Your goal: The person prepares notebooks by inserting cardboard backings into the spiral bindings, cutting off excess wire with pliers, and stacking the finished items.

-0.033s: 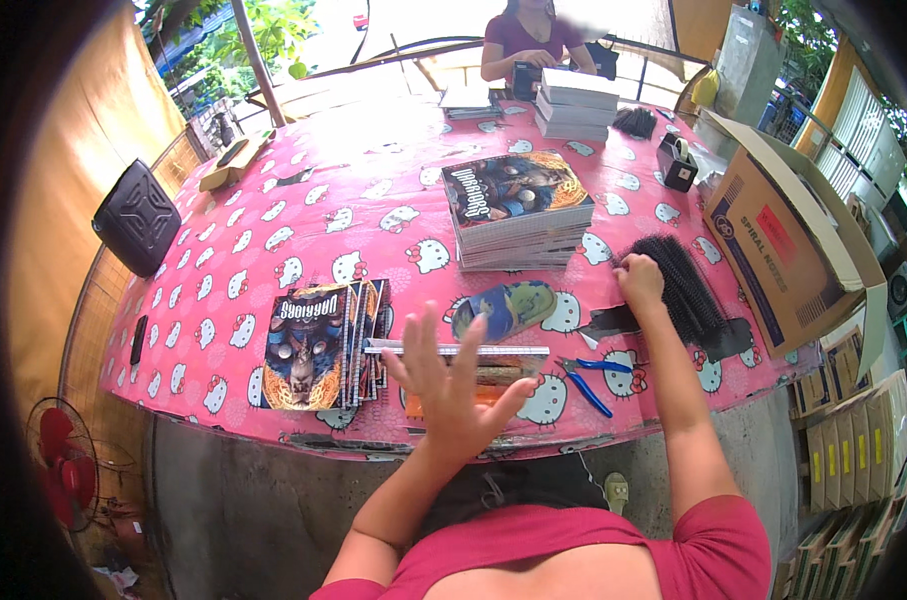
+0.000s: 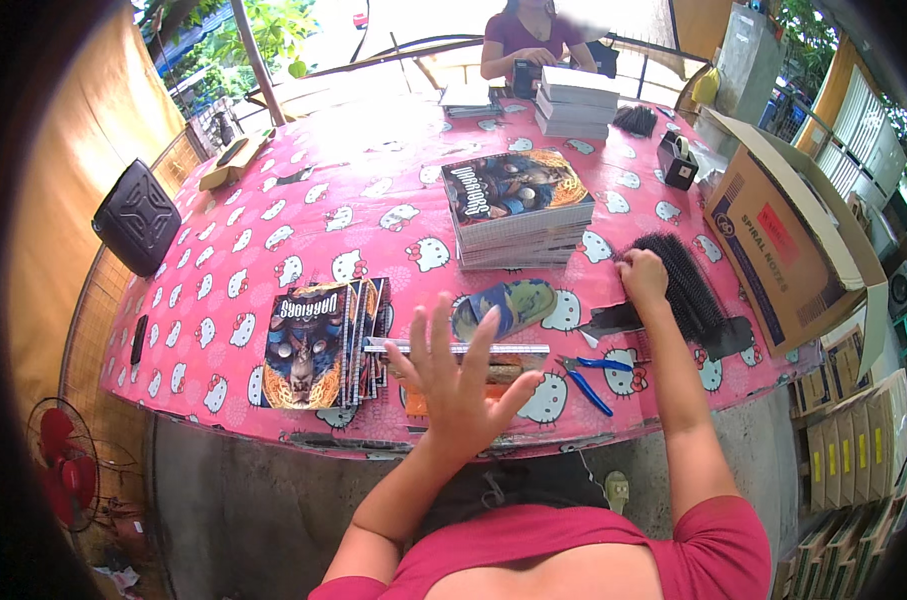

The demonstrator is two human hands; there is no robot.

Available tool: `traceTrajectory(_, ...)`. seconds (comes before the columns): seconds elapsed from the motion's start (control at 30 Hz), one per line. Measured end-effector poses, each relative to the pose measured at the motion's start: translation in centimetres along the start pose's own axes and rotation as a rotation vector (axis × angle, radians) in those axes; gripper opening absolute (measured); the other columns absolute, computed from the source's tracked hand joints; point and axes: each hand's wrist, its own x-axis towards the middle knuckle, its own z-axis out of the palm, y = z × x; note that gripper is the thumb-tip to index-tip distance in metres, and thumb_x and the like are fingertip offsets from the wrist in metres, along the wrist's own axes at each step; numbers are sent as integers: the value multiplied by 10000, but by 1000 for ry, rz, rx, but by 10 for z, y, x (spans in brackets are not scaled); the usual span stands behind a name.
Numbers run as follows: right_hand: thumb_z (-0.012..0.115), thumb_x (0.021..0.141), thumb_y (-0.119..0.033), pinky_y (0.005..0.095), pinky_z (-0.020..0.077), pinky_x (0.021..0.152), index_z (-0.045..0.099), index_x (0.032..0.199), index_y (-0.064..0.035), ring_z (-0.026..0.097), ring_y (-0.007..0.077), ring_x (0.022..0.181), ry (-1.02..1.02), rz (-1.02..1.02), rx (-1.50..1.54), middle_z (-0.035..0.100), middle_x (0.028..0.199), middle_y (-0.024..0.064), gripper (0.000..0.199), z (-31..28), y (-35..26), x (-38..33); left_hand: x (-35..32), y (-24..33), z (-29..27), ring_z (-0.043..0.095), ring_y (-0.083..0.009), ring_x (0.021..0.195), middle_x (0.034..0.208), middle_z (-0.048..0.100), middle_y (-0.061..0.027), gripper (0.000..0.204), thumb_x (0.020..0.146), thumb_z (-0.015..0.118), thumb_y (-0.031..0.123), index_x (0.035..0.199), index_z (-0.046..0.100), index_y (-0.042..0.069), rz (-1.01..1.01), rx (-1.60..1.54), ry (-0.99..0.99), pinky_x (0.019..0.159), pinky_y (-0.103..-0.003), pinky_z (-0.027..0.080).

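The left hand [image 2: 457, 385] spreads wide by the near edge of the table [image 2: 223, 418]; the right hand [image 2: 644, 278] (grip unclear) is at black coils [image 2: 689, 290].

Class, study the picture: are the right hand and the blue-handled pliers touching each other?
Apart. The head view shows pink tablecloth between the right hand, up by the black coils, and the blue-handled pliers, lying nearer the person.

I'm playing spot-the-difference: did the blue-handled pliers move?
No. The blue-handled pliers lie in the same spot on the pink tablecloth, near its front edge.
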Motion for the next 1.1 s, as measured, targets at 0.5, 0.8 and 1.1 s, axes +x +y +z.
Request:
traceTrajectory(0.5,727,720,3,265,491,637,716,969,-51,625,150,766,-127,-398,861,650,848,77,256,-105,-109,-131,17,-11,23,618,-208,826,822,667,-26,119,749,734,178,814,687,90,82,-355,-56,933,-392,370)
traceTrajectory(0.8,715,749,-16,268,480,671,697,930,-35,613,142,751,-112,-491,785,650,854,70,184,-109,-113,-118,16,-8,24,619,-191,740,794,667,-21,116,767,731,192,839,706,104,53,-354,-30,911,-392,385)
traceTrajectory(1.1,630,846,-120,372,501,632,626,970,-51,639,263,747,-316,-434,706,627,847,110,141,-117,-126,-122,16,-8,19,619,-216,854,818,672,-43,198,756,743,234,875,702,81,-23,-210,-33,957,-415,343)
